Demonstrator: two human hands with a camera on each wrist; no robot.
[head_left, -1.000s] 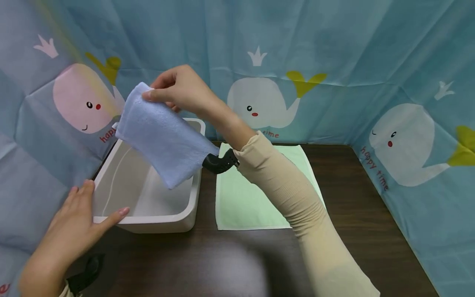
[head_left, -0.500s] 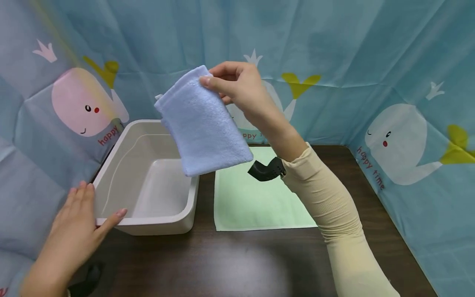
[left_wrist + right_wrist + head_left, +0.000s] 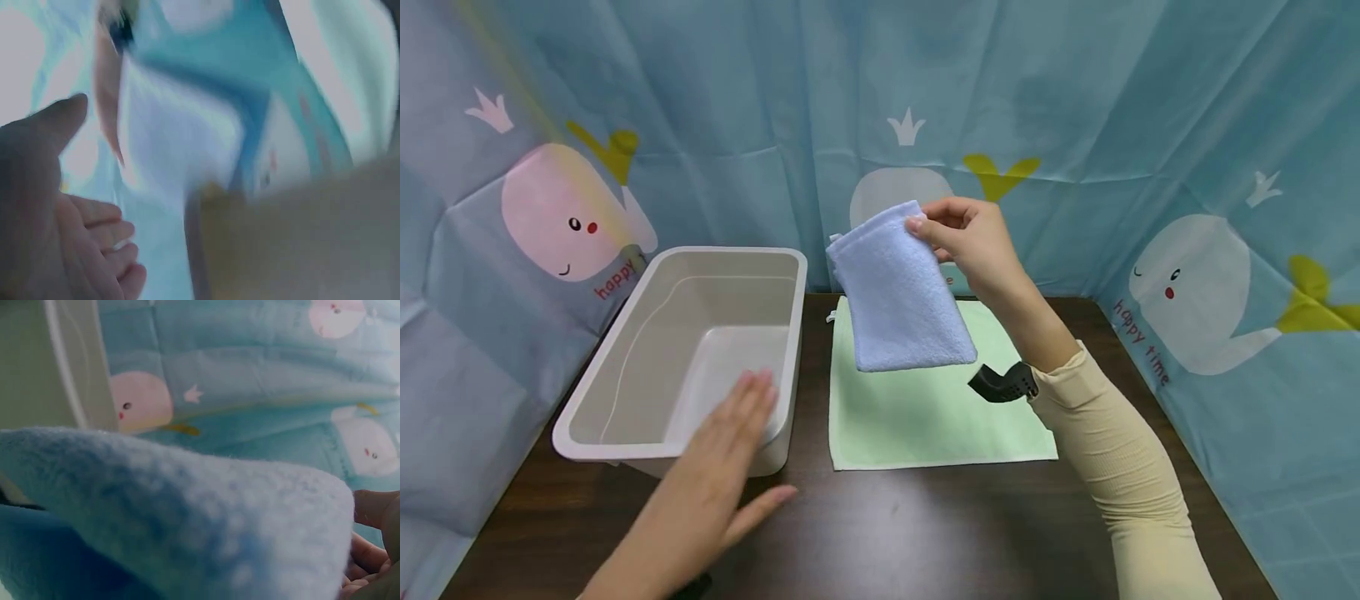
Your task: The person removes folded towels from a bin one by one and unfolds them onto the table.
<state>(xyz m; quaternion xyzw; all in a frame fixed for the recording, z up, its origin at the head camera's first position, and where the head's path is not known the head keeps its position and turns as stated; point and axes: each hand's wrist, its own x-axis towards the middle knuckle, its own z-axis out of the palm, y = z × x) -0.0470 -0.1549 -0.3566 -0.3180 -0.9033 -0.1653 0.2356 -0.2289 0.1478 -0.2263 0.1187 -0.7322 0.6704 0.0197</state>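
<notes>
My right hand [image 3: 973, 246] pinches the top right corner of a light blue terry towel [image 3: 902, 300], folded to a small size. The towel hangs over a pale green towel [image 3: 925, 425] that lies flat on the table. In the right wrist view its fluffy blue folds fill the lower part, with part of my right hand [image 3: 375, 550] at the right edge. My left hand [image 3: 703, 487] hovers in front of the near right corner of a white plastic basin [image 3: 730, 292], its fingers straight and holding nothing. The left wrist view is blurred.
The basin stands on the left of the dark wooden table [image 3: 880, 533]. Blue curtains [image 3: 820, 100] printed with whales enclose the table at the back and both sides. A small white tag [image 3: 831, 317] sticks out at the green towel's far left corner.
My right hand has carried the blue towel rightward from above the basin to above the green towel. My left hand has let go of the basin's near left corner and moved right.
</notes>
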